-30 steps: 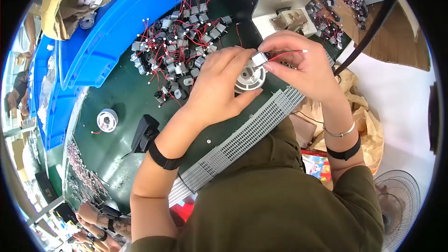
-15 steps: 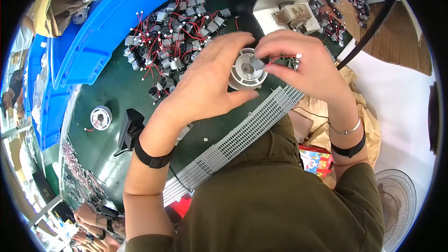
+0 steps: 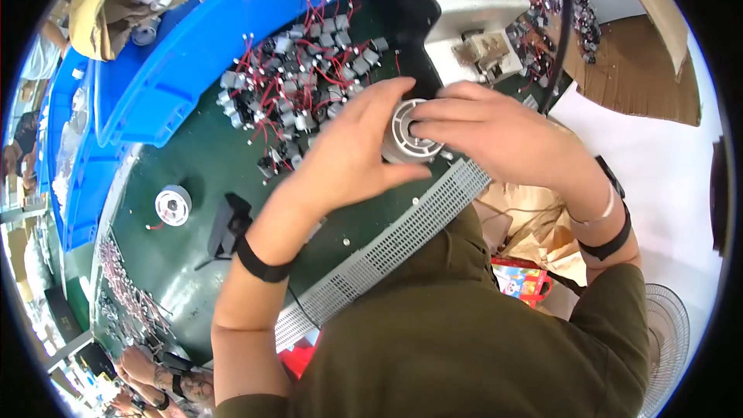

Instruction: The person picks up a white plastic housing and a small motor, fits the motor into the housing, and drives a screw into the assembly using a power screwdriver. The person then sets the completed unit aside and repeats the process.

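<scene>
A round white plastic housing (image 3: 397,147) with a slotted rim sits on the green table in front of me. My left hand (image 3: 348,143) curves around its left side, fingers behind and thumb along the near side. My right hand (image 3: 507,135) covers its right side, with the fingertips pressed in at its centre. A dark bit of the small motor (image 3: 413,130) shows at those fingertips; the rest of it and its wires are hidden. Just beyond my left hand lies a heap of small grey motors (image 3: 298,70) with red wires.
A similar white housing (image 3: 172,206) stands at the left, near a black stand (image 3: 230,226). Blue bins (image 3: 178,70) line the far left. A white machine (image 3: 472,15) stands beyond my right hand. A grey perforated strip (image 3: 387,244) edges the table. Another person's hands (image 3: 139,368) show lower left.
My right hand has brought the small motor down into the centre of the housing, its fingers now covering the motor and red wires. My left hand stays around the housing. The view has shifted slightly.
</scene>
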### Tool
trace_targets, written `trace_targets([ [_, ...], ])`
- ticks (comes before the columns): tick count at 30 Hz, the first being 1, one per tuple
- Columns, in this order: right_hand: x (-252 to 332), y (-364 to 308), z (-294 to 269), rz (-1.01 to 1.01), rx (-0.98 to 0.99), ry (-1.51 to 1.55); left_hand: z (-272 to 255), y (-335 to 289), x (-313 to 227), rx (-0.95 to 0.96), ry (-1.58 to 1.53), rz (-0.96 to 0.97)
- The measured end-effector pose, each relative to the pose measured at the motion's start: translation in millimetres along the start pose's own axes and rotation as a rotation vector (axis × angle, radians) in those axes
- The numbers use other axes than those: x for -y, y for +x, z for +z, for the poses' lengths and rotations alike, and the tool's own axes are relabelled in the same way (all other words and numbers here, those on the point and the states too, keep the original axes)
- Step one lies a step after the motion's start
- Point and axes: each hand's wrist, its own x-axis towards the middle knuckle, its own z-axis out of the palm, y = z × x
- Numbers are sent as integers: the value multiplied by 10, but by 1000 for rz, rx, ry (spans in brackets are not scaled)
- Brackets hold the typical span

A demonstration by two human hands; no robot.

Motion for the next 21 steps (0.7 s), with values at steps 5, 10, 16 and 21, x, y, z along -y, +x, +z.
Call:
trace_targets([
  [5,48,371,-340,204,-815,330,96,-186,-77,-160,219,159],
  [10,-112,1444,-552,99,-1316,611,313,-197,18,-213,218,227],
  [16,-89,1198,-1156,-52,-732,1194,366,-160,22,-243,216,234],
  [21,29,498,-1138,54,-965,992,316,-157,27,-245,232,176],
])
